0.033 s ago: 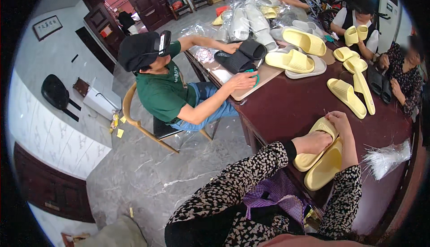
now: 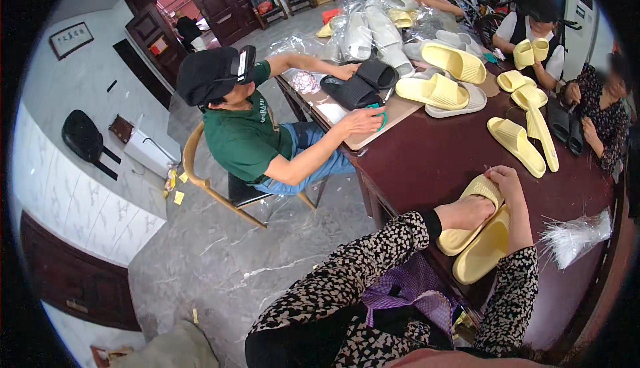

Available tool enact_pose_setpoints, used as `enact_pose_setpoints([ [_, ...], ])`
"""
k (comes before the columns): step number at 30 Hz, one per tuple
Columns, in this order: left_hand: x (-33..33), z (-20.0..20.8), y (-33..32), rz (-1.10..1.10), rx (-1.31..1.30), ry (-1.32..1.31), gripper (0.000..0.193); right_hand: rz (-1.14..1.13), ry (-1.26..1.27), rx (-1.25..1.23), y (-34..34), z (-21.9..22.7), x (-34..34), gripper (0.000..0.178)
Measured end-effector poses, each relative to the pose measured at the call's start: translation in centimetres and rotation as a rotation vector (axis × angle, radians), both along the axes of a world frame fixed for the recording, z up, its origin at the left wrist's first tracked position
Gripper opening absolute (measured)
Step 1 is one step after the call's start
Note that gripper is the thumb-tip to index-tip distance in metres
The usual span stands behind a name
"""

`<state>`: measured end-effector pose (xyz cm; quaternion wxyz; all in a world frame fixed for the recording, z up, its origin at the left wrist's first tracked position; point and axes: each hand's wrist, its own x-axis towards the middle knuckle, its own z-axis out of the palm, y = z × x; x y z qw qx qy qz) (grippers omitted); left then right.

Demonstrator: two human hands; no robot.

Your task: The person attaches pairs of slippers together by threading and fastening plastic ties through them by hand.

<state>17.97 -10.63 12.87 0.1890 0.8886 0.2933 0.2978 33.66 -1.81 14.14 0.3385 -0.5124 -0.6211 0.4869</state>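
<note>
A pair of yellow slippers lies side by side at the near edge of the dark red table. My left hand (image 2: 469, 212) reaches into the left slipper (image 2: 456, 239), under its ribbed strap, which hides the fingers. Over the right slipper (image 2: 481, 255) comes my right hand (image 2: 508, 187), its fingers closed in a pinch at the toe end of the pair. Whatever is between those fingertips is too small to make out. A bundle of clear thin plastic strands (image 2: 579, 238) rests on the table right of my right forearm.
Loose yellow slippers (image 2: 517, 145) lie beyond my hands. Farther back is a pile of bagged grey slippers (image 2: 383, 31). At left, a seated co-worker (image 2: 233, 135) holds green-handled scissors (image 2: 381, 116) by black slippers (image 2: 350, 91). Other people at the right handle yellow and black slippers.
</note>
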Motion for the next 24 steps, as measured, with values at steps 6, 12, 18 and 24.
enact_pose_setpoints([
  [6, -0.2, 0.1, -1.0, 0.002, 0.066, -0.133, 0.014, -0.079, 0.179, 0.11, -0.9, 0.3, 1.1, 0.014],
  [12, -0.9, 1.6, -2.7, 0.043, 0.078, -0.358, 0.017, -0.302, 0.347, 0.258, -3.2, 1.5, 1.3, 0.017],
  [18, -0.6, 3.8, 0.6, 0.246, -0.038, -0.586, 0.022, -0.284, 0.316, 0.371, -6.4, 3.3, 0.6, 0.017],
  [24, 0.8, 4.3, 2.8, 0.215, -0.447, -0.66, 0.025, -0.263, 0.368, 0.38, -8.6, 2.5, -0.4, 0.017],
])
